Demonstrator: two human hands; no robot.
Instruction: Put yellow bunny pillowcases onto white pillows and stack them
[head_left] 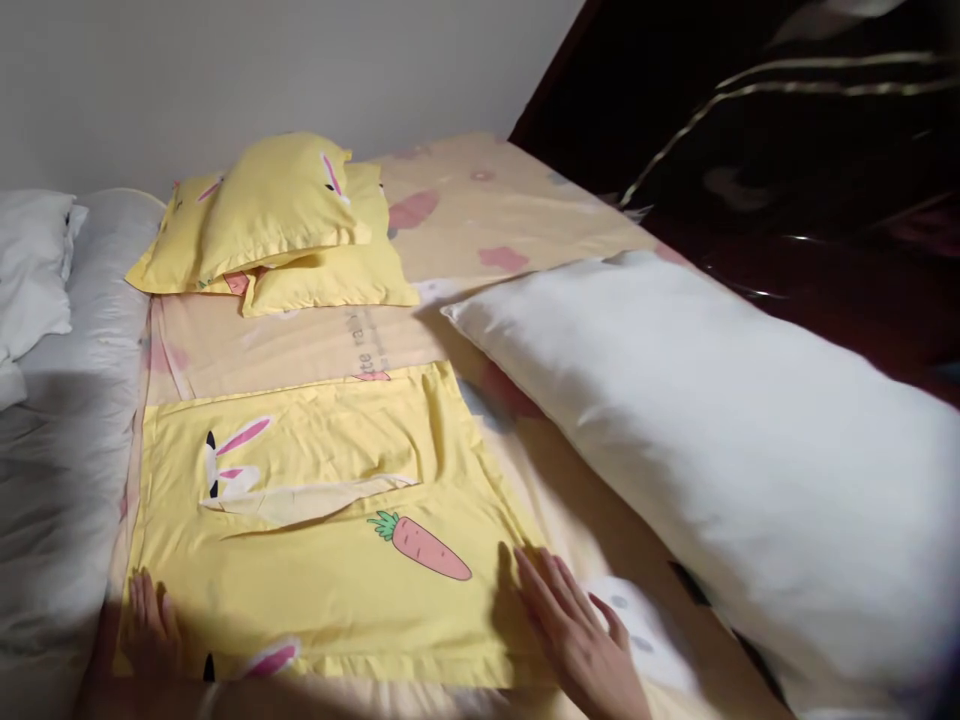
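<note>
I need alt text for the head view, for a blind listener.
A left hand and a right hand rest at opposite sides of a flat yellow fabric pillowcase printed with a carrot. A long white fabric pillow lies to its right; plump yellow fabric pillows are piled beyond it.

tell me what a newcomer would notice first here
Probably the yellow pillowcase, lying flat in front with the left hand and right hand at its near sides. Next, likely the big white pillow to its right, then the yellow pillows piled farther back, near the wall.
</note>
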